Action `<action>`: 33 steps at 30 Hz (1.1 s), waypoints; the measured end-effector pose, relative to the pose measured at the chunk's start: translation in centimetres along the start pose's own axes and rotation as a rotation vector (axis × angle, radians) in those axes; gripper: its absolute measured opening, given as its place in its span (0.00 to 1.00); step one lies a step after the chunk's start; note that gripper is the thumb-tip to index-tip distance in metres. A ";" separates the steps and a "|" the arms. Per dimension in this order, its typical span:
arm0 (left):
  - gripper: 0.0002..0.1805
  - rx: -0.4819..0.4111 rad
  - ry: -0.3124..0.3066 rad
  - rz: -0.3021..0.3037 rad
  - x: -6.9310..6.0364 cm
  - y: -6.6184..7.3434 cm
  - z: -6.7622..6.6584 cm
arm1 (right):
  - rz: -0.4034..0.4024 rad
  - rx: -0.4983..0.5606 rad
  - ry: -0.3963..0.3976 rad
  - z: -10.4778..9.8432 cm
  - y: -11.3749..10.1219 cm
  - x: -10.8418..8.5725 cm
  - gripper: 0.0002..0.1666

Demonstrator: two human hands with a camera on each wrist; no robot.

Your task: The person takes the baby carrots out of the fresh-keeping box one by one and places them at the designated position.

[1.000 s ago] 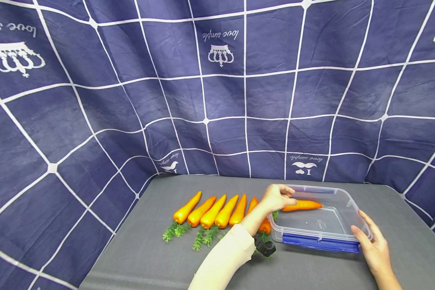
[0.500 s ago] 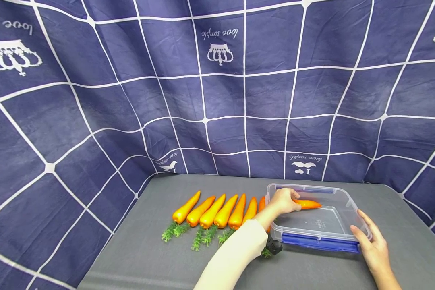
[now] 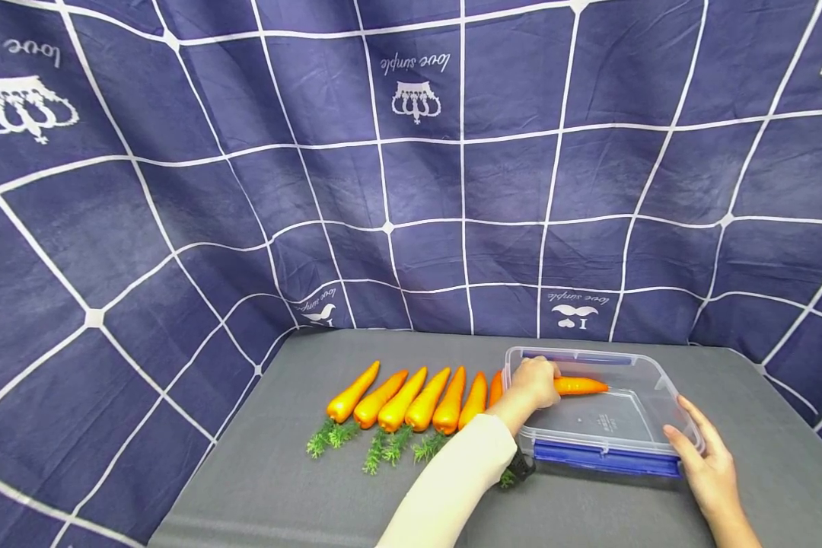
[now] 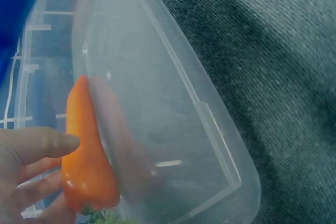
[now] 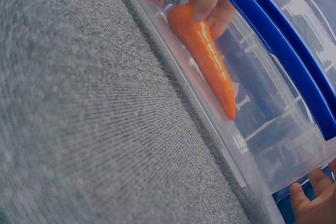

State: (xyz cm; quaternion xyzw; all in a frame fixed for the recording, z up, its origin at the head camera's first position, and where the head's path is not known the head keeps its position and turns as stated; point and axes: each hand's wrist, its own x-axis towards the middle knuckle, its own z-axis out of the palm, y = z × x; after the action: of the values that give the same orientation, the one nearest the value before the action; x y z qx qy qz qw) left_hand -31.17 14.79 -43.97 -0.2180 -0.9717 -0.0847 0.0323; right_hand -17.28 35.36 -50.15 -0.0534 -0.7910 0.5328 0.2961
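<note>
My left hand [image 3: 536,382] reaches inside a clear plastic food container [image 3: 647,407] and holds an orange carrot [image 3: 582,386]. In the left wrist view, the thumb lies on one side of that carrot [image 4: 86,156] and the fingers on the other. Its tip points right along the container's far side; a bit of the green top shows at its thick end. My right hand [image 3: 712,472] grips the container's right front corner, thumb over the rim and fingers along the outer wall. Seen from the right wrist, left-hand fingers touch the carrot [image 5: 202,56] through the clear wall.
Several more carrots [image 3: 428,399] with green tops lie in a row left of the container; my left sleeve [image 3: 452,479] covers part of it. A blue latch [image 3: 596,457] runs along the container's front. Behind the grey table [image 3: 260,472] hangs a blue checked cloth [image 3: 507,183].
My left hand has moved slightly right and down into the container, its fingers now closed around the carrot. The right hand and the container have stayed put.
</note>
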 end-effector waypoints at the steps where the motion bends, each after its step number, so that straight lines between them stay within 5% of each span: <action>1: 0.19 0.013 -0.002 -0.001 -0.1 0.1 -0.1 | 0.002 -0.004 0.000 0.0 0.0 0.0 0.35; 12: 0.21 0.073 -0.059 -0.017 -0.3 0.4 -0.3 | 0.033 -0.024 -0.006 0.0 0.2 -0.1 0.35; 26: 0.14 -0.069 -0.136 -0.026 -0.3 0.4 -0.5 | 0.029 -0.026 0.006 0.0 0.2 0.1 0.35; 33: 0.15 -0.207 -0.086 -0.039 -1.0 0.3 -1.2 | 0.034 -0.017 -0.002 0.1 0.3 0.0 0.35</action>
State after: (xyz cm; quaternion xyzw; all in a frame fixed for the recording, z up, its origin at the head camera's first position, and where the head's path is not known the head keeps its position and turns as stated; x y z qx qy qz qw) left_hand -30.06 14.41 -42.85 -0.2047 -0.9623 -0.1758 -0.0336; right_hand -17.36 35.41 -50.39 -0.0688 -0.7946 0.5311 0.2860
